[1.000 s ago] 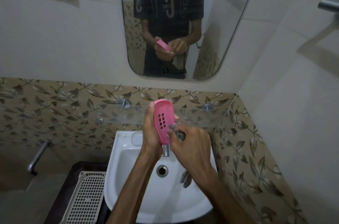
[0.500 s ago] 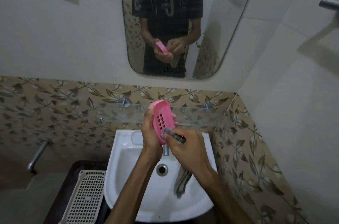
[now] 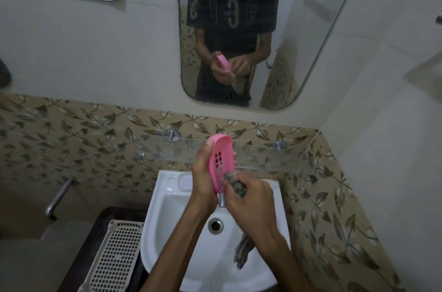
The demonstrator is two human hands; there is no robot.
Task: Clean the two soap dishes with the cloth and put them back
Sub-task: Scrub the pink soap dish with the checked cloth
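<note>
Over the white washbasin [image 3: 167, 220], left hand [image 3: 203, 181] fingers grip the upright pink soap dish [image 3: 221, 163]. Right hand [image 3: 251, 198] fingers pinch the cloth [image 3: 235, 184] against its lower edge.

Large pale characters run across the chest of the dark T-shirt [image 3: 233, 8] reflected in the mirror [image 3: 318, 57] at 12 o'clock, mirror-reversed and reading roughly "S", "U", "G", "O"; smaller lettering beneath them is too blurred to read
</note>
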